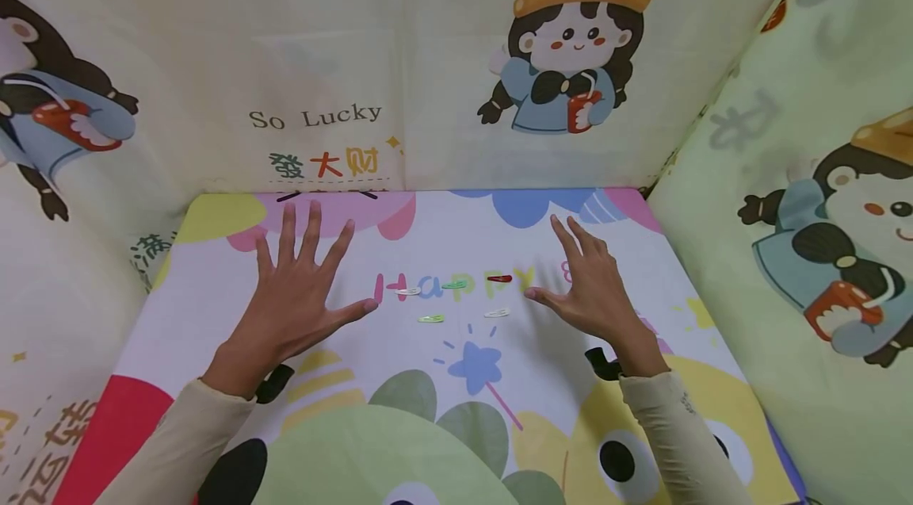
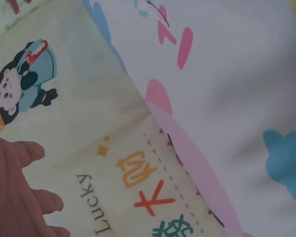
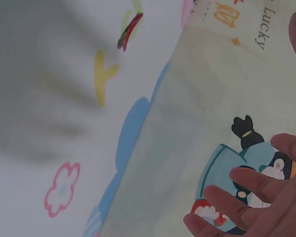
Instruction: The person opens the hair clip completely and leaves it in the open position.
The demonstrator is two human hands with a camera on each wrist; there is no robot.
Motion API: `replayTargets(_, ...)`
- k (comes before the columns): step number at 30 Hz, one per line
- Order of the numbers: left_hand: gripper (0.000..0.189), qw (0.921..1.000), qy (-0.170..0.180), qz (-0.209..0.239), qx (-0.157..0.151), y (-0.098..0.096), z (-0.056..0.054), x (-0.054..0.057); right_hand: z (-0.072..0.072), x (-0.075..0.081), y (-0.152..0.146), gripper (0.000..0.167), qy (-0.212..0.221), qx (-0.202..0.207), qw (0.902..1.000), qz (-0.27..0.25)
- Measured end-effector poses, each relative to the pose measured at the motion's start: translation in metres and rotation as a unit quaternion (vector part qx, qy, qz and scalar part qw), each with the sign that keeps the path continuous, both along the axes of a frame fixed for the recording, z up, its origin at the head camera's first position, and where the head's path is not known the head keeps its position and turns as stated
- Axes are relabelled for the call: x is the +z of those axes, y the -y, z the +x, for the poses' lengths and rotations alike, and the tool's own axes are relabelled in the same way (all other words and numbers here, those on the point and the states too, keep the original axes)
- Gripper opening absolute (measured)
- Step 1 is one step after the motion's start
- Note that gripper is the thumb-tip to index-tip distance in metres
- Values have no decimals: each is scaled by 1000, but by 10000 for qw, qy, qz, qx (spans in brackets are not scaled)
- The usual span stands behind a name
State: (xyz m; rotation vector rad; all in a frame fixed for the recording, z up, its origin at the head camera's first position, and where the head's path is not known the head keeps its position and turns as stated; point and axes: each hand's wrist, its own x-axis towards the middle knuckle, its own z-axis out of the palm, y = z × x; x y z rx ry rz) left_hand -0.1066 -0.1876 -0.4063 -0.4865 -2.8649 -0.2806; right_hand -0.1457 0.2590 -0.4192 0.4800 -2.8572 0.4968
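Observation:
Several small snap hair clips lie on the printed mat between my hands. The red hair clip (image 1: 499,278) is nearest my right hand (image 1: 588,287), which hovers over the mat with its fingers spread and holds nothing. My left hand (image 1: 296,291) is also raised with fingers and thumb spread wide. Just right of its thumb lies a white hair clip (image 1: 408,291), and beyond that a green hair clip (image 1: 453,285). Lower down sit a light green hair clip (image 1: 431,319) and another white hair clip (image 1: 496,313). The right wrist view shows the red clip (image 3: 130,32) too.
The mat (image 1: 342,362) carries printed letters and cartoon animals. Cloth-covered walls (image 1: 442,93) with printed figures enclose it at the back and on both sides. A black strap piece (image 1: 602,364) sits at my right wrist, another (image 1: 274,384) at my left.

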Motion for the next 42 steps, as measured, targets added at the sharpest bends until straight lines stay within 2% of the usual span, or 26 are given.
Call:
replayTargets(10,108,9992,377,111,0,-23,-13,-18,-5,-9,30,112,362,68,9983,-441)
replayTargets(16,105,9979,614,213,-5,-38,-20,-27,-10,-22,44,109,537,177,9949,-839)
replayTargets(24,91,9932,918,715,-73,-46,-28,-41,-19,-38,68,98,526,571,9822,-1709)
replayTargets(29,79,9900,940,1047,-111,-47,-30,-54,-23,-46,88,87,656,732,9714,-2161)
replayTargets(35,53,9860,1029,1303,-178,-51,-36,-68,-26,-58,113,73,869,824,9693,-2147)
replayTargets(42,36,9771,1331,1657,-130,-55,-43,-76,-28,-65,136,46,1234,850,9668,-2070)
